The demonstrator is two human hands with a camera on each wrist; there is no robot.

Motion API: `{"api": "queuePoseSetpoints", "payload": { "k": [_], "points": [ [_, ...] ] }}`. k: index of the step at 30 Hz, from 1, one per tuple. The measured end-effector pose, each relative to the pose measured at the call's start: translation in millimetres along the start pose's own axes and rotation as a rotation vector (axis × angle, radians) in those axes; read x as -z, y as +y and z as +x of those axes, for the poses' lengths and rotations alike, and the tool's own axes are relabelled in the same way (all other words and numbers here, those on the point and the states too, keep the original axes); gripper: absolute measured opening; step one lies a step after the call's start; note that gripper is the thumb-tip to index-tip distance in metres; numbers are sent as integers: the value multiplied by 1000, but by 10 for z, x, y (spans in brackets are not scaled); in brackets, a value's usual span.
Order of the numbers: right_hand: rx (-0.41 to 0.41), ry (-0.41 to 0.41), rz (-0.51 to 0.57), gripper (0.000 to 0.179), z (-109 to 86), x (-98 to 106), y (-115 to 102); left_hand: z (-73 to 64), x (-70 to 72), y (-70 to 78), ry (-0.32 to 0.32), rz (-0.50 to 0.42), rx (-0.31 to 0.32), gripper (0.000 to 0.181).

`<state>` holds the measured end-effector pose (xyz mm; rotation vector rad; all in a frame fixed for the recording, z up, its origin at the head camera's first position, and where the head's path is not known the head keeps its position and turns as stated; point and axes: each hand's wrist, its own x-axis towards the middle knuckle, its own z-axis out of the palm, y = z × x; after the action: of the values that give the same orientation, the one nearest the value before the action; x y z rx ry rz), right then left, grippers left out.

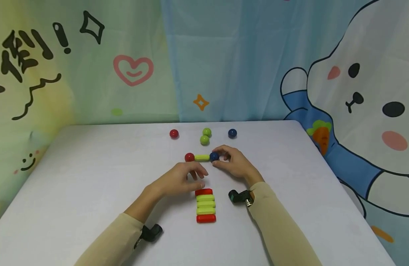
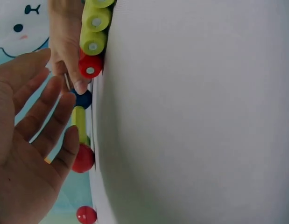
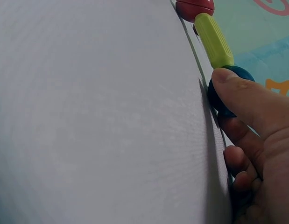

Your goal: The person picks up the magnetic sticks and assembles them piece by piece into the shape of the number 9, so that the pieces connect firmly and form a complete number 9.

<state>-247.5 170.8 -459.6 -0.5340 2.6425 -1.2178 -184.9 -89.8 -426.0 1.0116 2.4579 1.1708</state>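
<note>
The right hand (image 1: 234, 162) pinches a glossy dark blue ball (image 1: 214, 156) between its thumb and fingers, its other fingers curled inward. That ball sits at the right end of a ridged yellow-green rod (image 1: 202, 157), with a glossy red ball (image 1: 189, 157) at the left end; the 3 joined parts lie crosswise near the middle of the white tabletop (image 1: 101, 173).

The left hand (image 1: 182, 177) has its fingers apart and gently bent, and holds nothing; it is between the joined parts and a row of 5 rods, its thumb near the farthest. This row, nearer the person, runs red rod (image 1: 203, 191), 3 yellow-green rods (image 1: 205, 204), then another red rod (image 1: 206, 218), all lying side by side. In the left wrist view, silvery discs show in the rod ends.

Farther back are a loose red ball (image 1: 174, 133), 2 bright green balls (image 1: 204, 140) close together, and a loose dark blue ball (image 1: 232, 133).
</note>
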Motion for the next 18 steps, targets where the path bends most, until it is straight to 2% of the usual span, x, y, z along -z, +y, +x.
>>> {"api": "queuePoseSetpoints", "payload": {
  "k": [9,18],
  "points": [
    [-6,-1,4,40,-9,-16,-9,-1,-52,28,-58,24,67,29],
    [-4,5,13,40,-9,-15,-15,7,-91,12,-82,84,55,27]
  ]
}}
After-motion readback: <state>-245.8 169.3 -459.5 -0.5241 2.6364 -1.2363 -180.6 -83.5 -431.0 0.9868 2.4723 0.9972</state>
